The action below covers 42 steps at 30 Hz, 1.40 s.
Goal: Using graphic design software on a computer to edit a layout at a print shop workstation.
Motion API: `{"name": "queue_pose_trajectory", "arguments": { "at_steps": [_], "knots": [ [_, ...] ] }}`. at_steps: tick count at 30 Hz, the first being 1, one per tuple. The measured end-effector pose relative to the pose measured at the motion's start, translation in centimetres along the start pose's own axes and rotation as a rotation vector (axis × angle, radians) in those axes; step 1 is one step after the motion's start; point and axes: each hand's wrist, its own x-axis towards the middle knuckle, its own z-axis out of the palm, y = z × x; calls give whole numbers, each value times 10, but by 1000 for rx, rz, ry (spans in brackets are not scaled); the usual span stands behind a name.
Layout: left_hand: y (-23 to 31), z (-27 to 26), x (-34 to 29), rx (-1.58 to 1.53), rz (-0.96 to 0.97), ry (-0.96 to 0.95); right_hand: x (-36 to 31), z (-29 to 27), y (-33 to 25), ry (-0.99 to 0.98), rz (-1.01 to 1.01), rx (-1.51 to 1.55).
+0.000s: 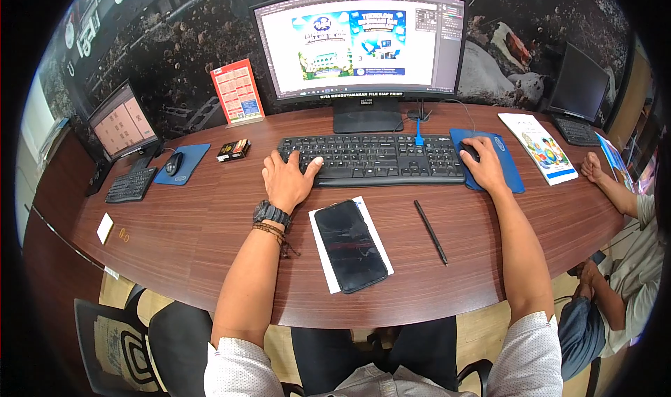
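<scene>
A wide black keyboard [370, 161] lies in front of a large monitor [360, 44], whose screen shows two blue and green page layouts side by side. My left hand [288, 177] rests on the keyboard's left end, fingers spread over the keys and holding nothing. A dark watch [271, 214] and a beaded bracelet circle that wrist. My right hand [487, 165] curls over a black computer mouse [470, 151], mostly hidden under the fingers, on a blue mouse pad [512, 168]. Between my forearms lie a black smartphone [349, 247] on white paper and a black pen [430, 232].
A red and white calendar [237, 91] stands left of the monitor, near a small dark box [233, 150]. Farther left are another screen [120, 126], keyboard [131, 185] and mouse [174, 163]. To the right lies a booklet [538, 149]; another person's hand [593, 167] rests at the table edge.
</scene>
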Motion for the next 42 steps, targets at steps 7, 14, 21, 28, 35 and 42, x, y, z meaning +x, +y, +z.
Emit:
{"name": "queue_pose_trajectory", "arguments": {
  "at_steps": [7,14,21,28,35,42],
  "knots": [
    [-8,4,0,-151,-26,-9,0,1,6,15,-27,0],
    [-18,-4,-1,-293,67,-83,0,4,4,4,-23,0],
    [-3,-3,-3,-293,284,-203,2,3,10,32,-65,0],
    [2,-2,-1,-245,314,-238,2,3,8,32,-65,-15],
    [-20,-2,4,-291,132,-71,1,3,9,25,-61,-11],
    [-43,4,13,-397,21,-70,1,4,8,29,-52,-1]
  ]
}}
